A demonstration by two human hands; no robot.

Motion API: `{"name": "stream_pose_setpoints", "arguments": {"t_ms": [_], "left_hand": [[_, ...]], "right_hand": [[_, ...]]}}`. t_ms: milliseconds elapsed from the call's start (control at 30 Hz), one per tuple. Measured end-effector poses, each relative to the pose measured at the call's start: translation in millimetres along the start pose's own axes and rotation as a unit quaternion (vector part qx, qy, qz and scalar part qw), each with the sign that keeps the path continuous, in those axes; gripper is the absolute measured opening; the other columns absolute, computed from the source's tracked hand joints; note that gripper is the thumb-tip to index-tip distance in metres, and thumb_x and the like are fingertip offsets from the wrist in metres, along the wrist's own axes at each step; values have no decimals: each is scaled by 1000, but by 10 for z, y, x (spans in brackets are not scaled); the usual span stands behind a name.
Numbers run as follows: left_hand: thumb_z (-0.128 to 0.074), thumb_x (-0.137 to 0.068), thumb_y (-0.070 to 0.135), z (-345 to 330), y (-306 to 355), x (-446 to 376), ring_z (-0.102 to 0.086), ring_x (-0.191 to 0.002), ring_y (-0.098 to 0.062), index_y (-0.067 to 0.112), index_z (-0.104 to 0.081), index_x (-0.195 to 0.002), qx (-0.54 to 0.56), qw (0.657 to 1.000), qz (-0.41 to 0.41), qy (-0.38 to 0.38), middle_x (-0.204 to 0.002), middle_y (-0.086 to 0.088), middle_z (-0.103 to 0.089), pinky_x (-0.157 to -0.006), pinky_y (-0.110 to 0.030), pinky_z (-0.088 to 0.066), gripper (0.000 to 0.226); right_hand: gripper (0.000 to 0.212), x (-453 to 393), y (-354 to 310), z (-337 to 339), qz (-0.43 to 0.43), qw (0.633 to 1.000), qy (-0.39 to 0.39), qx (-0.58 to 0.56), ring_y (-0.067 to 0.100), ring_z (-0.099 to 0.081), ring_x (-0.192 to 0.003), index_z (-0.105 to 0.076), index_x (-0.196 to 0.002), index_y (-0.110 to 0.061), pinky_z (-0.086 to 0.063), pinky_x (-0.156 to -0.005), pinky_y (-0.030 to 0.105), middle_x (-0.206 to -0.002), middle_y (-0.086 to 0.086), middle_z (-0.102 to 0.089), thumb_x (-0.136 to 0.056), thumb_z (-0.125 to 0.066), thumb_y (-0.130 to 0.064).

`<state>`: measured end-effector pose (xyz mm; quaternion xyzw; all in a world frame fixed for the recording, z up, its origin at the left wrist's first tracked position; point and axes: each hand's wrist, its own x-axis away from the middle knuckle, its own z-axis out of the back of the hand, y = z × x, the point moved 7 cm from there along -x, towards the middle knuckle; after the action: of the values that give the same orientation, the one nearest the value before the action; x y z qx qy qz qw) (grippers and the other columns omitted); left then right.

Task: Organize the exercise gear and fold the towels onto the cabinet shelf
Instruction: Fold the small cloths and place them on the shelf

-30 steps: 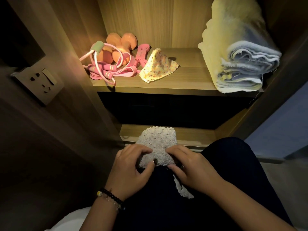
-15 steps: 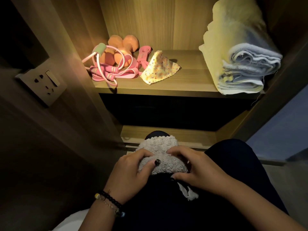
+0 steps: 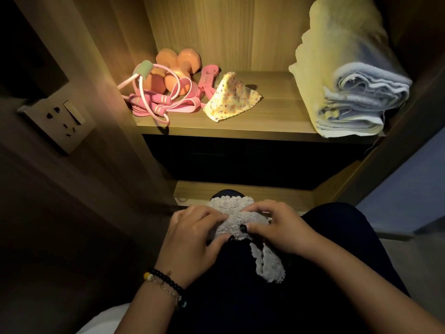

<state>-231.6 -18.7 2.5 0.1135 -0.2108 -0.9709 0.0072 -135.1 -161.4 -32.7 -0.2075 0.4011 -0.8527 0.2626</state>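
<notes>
grey fleecy towel (image 3: 237, 218) sits bunched on your dark-trousered lap (image 3: 240, 297), and both of your hands are curled onto it: your left hand (image 3: 192, 239) pinches its left side with thumb under and fingers over, your right hand (image 3: 281, 227) pinches its right side the same way. a loose tail of the cloth hangs down your thigh below your right thumb. a beaded bracelet (image 3: 166, 285) circles your left wrist.

just past your knees is the front lip of the cabinet's lower shelf (image 3: 277, 194). above it, the lit upper shelf (image 3: 277, 116) carries the rest. at its left end two orange dumbbells (image 3: 178, 68) stand against the back, with a pink skipping rope (image 3: 154, 100) and pink resistance bands (image 3: 187, 104) tangled in front of them, touching. just beside that heap, toward the middle, lies a small spotted yellow cloth (image 3: 231, 100) folded to a triangle. at the right end a stack of folded yellow and pale blue towels (image 3: 349, 92) overhangs the front edge slightly. a wall socket (image 3: 60, 121) is fixed outside the cabinet's left wall.
</notes>
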Motion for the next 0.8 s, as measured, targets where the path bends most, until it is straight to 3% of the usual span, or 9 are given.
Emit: {"name": "stream_pose_setpoints", "arguments": {"t_ms": [100,167,300,433,500,567,667,733,800], "left_hand": [[-64,-87,38,-16,-45,-31,-50,-109,-3,32,-65,-115,-20,1000,17,-3,-108,20,-62,-96,-28,-30,29],[-56,-91,41,-57,-68,-71,-48,-108,2,35,-59,-118,-24,999,26,-18,-108,22,-59,-99,-25,-27,28],[-56,-91,41,-34,-136,-166,-47,-88,2,32,-52,-106,8,998,54,3,-91,19,-58,-100,-26,-32,18],[-72,-84,23,-6,-50,-134,-54,-115,-14,19,-70,-102,-10,996,39,77,-116,6,-63,-99,-39,-37,19],[-70,-84,24,-9,-91,-48,-44,-122,-11,22,-68,-112,56,984,122,121,-132,3,-52,-102,-37,-37,28],[-69,-84,30,-76,-263,69,-39,-119,-3,26,-53,-130,180,932,281,141,-141,4,-38,-97,-23,-38,49],[-72,-84,24,-275,-485,208,-52,-119,-15,16,-41,-139,350,818,441,120,-140,-2,-45,-100,-32,-44,64],[-69,-87,15,-401,-506,230,-62,-111,-22,10,-53,-129,477,740,464,99,-127,-9,-62,-99,-41,-49,45],[-66,-87,10,-436,-453,229,-71,-94,-23,6,-65,-111,563,677,465,91,-106,-12,-72,-80,-34,-58,24]], "right_hand": [[34,102,-69,93,62,992,103,49,-8,-53,-100,-65,-110,-37,-41,-86,9,-109,-24,-55,-78,-76,-30],[36,159,-122,49,107,984,99,98,-10,-52,-100,-65,-115,-35,-38,-82,2,-113,-26,-52,-80,-73,-33],[59,152,-26,-49,108,980,40,164,1,-48,-117,-47,-138,-37,-43,-97,19,-135,-21,-44,-83,-67,-45],[58,126,14,-54,90,983,23,157,3,-49,-117,-44,-140,-36,-44,-98,25,-134,-21,-45,-86,-66,-39],[52,92,21,-37,83,987,30,133,3,-51,-112,-48,-138,-34,-43,-97,22,-128,-20,-49,-88,-64,-34],[46,38,34,-20,64,992,36,103,4,-52,-107,-51,-135,-31,-42,-94,20,-121,-19,-51,-90,-63,-31],[41,-17,52,-21,34,997,52,55,5,-52,-105,-56,-131,-29,-40,-88,16,-115,-13,-56,-90,-64,-28],[39,-18,66,-51,22,997,62,26,-2,-52,-100,-59,-128,-28,-36,-82,6,-113,-13,-58,-89,-65,-26],[36,3,65,-85,10,998,68,-12,-15,-50,-82,-63,-123,-27,-34,-72,0,-110,-18,-58,-88,-67,-24]]}}
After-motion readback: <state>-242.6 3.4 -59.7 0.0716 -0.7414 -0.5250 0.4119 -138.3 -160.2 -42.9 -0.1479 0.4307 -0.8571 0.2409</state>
